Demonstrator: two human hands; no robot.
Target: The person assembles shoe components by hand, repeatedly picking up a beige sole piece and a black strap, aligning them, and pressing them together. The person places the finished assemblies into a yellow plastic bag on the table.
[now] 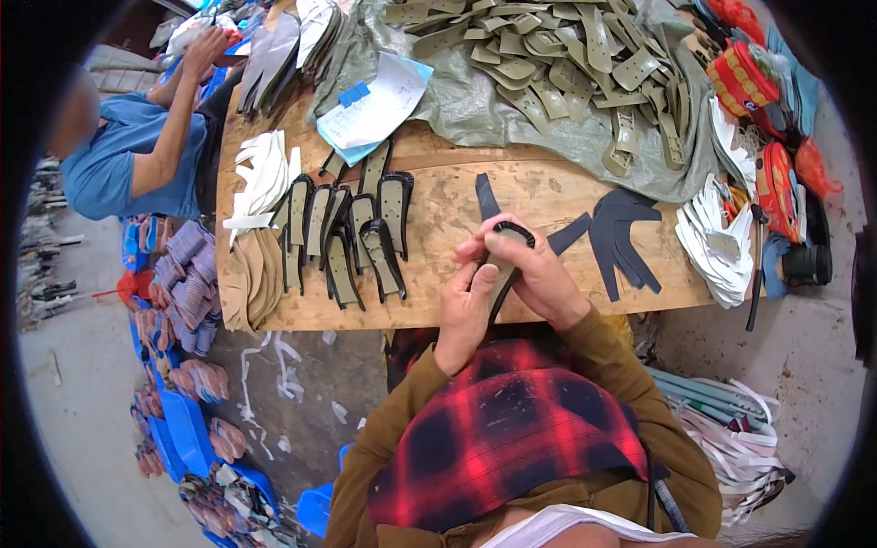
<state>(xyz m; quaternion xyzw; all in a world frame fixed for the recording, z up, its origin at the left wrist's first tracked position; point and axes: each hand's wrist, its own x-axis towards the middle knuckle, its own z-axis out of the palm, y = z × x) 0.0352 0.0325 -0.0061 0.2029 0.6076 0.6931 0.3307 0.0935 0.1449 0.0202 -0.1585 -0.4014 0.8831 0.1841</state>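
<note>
Both hands meet over the table's near edge, closed on a heel-shaped insole board [501, 289] with a black gathered rim at its rounded end. My left hand [464, 315] grips its left side, thumb pointing up along it. My right hand [541, 274] wraps its right side, with the thumb over the top near the rim. Two dark arms of a flat black cut piece [571, 235] stick out behind the hands; whether it is joined to the board is hidden. Left of my hands lie several similar black-edged boards [381, 247]. Right of them is a stack of black V-shaped pieces [621, 242].
A heap of bare olive boards [548, 55] covers a green plastic sheet [466, 119] at the back. White cut pieces [717, 242] lie far right, beige ones [253, 279] far left. Papers [379, 105] rest mid-table. A co-worker in blue [151, 151] is at the left.
</note>
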